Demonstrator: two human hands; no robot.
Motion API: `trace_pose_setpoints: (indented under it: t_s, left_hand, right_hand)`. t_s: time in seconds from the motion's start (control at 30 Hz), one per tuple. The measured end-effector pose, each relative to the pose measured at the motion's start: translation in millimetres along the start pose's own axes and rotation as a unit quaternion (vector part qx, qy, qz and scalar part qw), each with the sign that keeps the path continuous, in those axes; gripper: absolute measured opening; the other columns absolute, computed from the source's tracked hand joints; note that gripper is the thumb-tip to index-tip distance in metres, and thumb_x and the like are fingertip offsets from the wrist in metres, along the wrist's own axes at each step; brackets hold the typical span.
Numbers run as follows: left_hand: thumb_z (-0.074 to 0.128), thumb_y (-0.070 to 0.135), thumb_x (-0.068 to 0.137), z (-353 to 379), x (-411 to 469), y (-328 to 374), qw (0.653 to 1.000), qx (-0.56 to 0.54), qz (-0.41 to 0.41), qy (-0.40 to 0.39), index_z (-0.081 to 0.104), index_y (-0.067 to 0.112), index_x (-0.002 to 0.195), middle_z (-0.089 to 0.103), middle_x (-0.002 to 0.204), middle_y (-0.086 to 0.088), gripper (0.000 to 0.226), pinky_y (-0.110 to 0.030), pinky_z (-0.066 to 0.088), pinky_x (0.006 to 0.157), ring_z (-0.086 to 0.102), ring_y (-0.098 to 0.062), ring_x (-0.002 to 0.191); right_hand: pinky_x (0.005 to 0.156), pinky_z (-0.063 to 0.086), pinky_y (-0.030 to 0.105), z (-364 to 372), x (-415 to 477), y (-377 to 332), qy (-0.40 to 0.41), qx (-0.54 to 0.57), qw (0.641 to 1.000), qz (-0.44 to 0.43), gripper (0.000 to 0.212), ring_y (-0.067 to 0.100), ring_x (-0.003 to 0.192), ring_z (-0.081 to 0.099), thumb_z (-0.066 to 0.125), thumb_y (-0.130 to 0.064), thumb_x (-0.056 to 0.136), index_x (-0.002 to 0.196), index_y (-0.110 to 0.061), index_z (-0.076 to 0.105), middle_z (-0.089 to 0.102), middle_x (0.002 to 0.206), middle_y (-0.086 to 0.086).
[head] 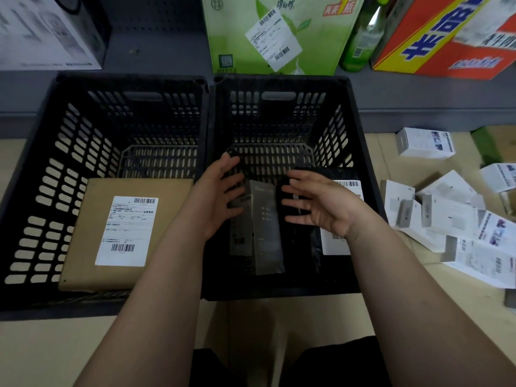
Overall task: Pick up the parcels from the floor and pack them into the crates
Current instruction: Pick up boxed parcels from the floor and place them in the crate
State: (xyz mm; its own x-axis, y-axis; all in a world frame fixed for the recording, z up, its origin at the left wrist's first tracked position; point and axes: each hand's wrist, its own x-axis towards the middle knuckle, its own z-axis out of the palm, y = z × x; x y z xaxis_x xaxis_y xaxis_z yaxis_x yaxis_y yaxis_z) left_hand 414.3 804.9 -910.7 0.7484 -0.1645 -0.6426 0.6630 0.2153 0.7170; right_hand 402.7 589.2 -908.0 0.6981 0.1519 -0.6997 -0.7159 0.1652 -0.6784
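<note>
Two black slotted crates stand side by side on the floor. In the left crate [44, 152] lies a brown cardboard parcel [92, 208] with a white label. Inside the right crate [346, 129] a grey box [262, 236] lies next to a black bag parcel [307, 244] with a white label. My left hand [220, 196] hovers over the right crate just left of the grey box, fingers straight and spread. My right hand [321, 205] hovers opposite it, above the black bag, palm facing left, fingers straight. Neither hand holds anything.
Several white boxed parcels [446, 216] lie heaped on the floor right of the crates. Behind the crates runs a grey shelf ledge [418, 93] with a green carton [279, 34], a green bottle [363, 40] and a red-and-yellow carton [446, 37]. My legs are at the bottom.
</note>
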Motion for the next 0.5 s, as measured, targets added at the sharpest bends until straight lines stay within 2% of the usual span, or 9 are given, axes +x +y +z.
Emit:
trace_pose_setpoints:
  t_s: [0.1,0.23,0.33,0.43,0.5]
  left_hand:
    - [0.036,0.060,0.100,-3,-3,2,1.000,-0.003,0.009,-0.009,0.043,0.035,0.150,0.044,0.155,-0.007,0.057,-0.057,0.032,0.114,0.041,-0.028,0.142]
    - [0.038,0.062,0.097,-5,-8,0,1.000,0.002,-0.009,-0.013,0.044,0.036,0.149,0.042,0.157,-0.009,0.059,-0.059,0.029,0.116,0.040,-0.029,0.142]
    - [0.035,0.061,0.098,-4,-13,4,1.000,-0.006,0.011,-0.019,0.043,0.035,0.149,0.042,0.157,-0.008,0.058,-0.057,0.032,0.114,0.039,-0.029,0.143]
    - [0.033,0.061,0.098,-6,-16,11,0.999,-0.021,0.036,-0.023,0.043,0.036,0.150,0.042,0.157,-0.007,0.058,-0.056,0.033,0.112,0.038,-0.028,0.144]
    - [0.034,0.061,0.098,-10,-17,12,0.998,-0.029,0.049,-0.021,0.042,0.035,0.151,0.042,0.157,-0.006,0.059,-0.057,0.032,0.114,0.039,-0.028,0.143]
  right_hand:
    - [0.092,0.053,0.055,9,3,1,-0.008,0.015,1.000,0.003,0.038,0.032,0.122,0.057,0.062,-0.018,0.095,0.133,-0.021,0.058,0.061,0.132,0.011]
    - [0.085,0.057,0.048,20,12,5,-0.005,0.010,1.000,-0.005,0.038,0.028,0.119,0.056,0.065,-0.016,0.093,0.130,-0.023,0.059,0.063,0.128,0.008]
    - [0.084,0.053,0.038,31,25,22,0.046,-0.083,0.995,-0.011,0.047,0.019,0.100,0.060,0.069,-0.011,0.089,0.132,-0.023,0.056,0.066,0.112,0.001]
    - [0.082,0.051,0.034,44,41,42,0.064,-0.206,0.976,0.018,0.063,0.015,0.088,0.057,0.072,-0.011,0.086,0.143,-0.022,0.047,0.061,0.115,0.003]
    - [0.062,0.048,0.021,48,51,49,0.055,-0.236,0.970,0.036,0.072,0.009,0.079,0.053,0.072,-0.010,0.087,0.149,-0.021,0.038,0.057,0.111,0.004]
